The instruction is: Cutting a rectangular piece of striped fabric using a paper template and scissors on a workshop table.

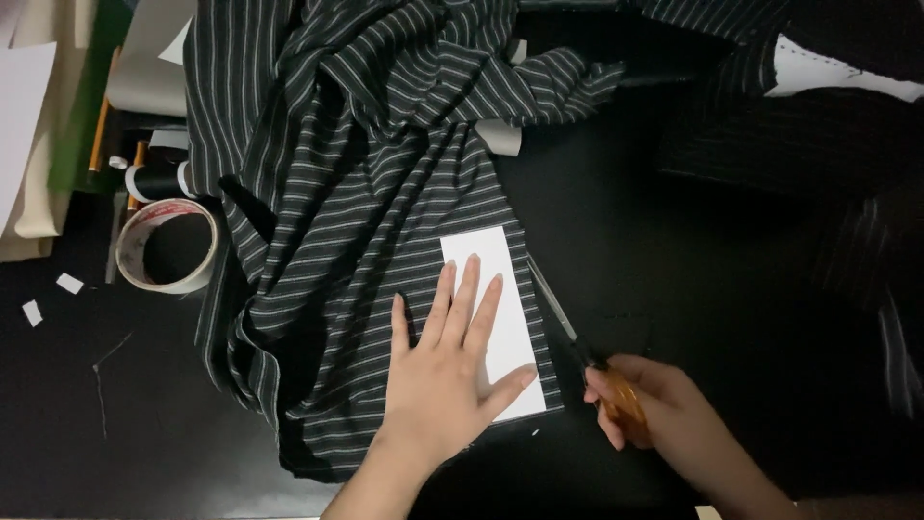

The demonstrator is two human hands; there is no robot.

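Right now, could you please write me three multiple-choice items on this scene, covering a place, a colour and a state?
1. Where does the tape roll lie?
A. left of the striped fabric
B. on the white card
C. under the right hand

2. What colour are the scissors' handles?
A. blue
B. orange
C. white

3. How is the left hand?
A. clenched in a fist
B. flat with fingers spread
C. lifted clear of the fabric

Answers: 1 A, it sits on the dark table beside the cloth; 2 B, orange shows in the right hand; 3 B, the palm presses on card and fabric.
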